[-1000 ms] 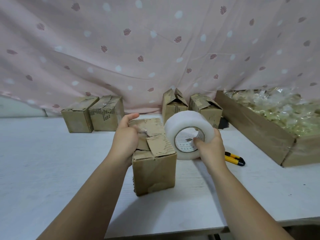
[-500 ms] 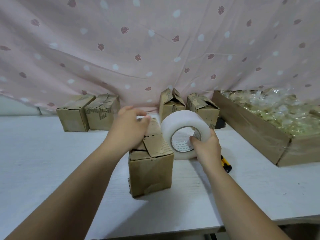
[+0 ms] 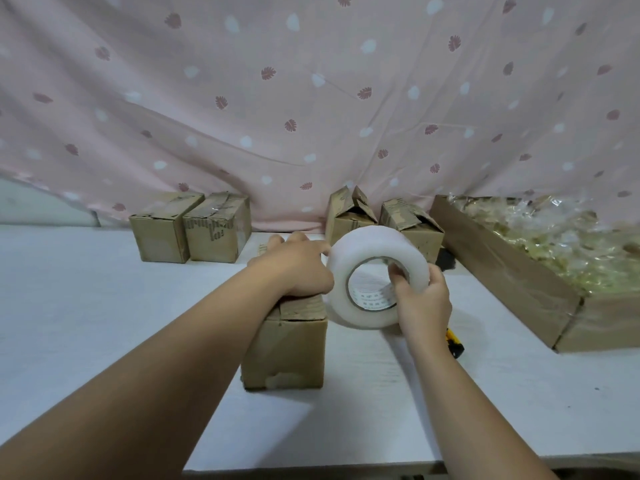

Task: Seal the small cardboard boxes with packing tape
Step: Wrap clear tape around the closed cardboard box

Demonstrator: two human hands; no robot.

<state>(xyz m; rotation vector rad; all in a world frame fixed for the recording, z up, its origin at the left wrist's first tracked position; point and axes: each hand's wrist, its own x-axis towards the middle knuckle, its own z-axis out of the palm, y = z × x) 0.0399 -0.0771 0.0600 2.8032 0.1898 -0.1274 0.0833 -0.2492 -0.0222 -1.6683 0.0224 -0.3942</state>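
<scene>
Inventory, my bench:

- Small cardboard boxes, 5 total. 1 near centre (image 3: 287, 348), under my L hand. 2 far left, side by side and touching (image 3: 161, 233) (image 3: 216, 233), tops flat w/ shiny tape on them. 2 far centre (image 3: 346, 216) (image 3: 412, 225), flaps standing up.
- Packing tape roll (image 3: 360, 244), 1, clear/white, held up just right of the near box.
- Utility knife (image 3: 454, 344), 1, yellow/black, on the table (image 3: 86, 306), mostly hidden behind my R wrist.
- Large cardboard box (image 3: 512, 282), 1, right side, full of clear plastic bags (image 3: 554, 237).
- Pink leaf-print cloth (image 3: 311, 98), 1, across the back.

Hands:

- L hand (image 3: 294, 268): palm down, fingers spread flat over the near box's top flaps, pressing them.
- R hand (image 3: 422, 299): grips the roll, thumb inside the core, fingers round the outside.
</scene>
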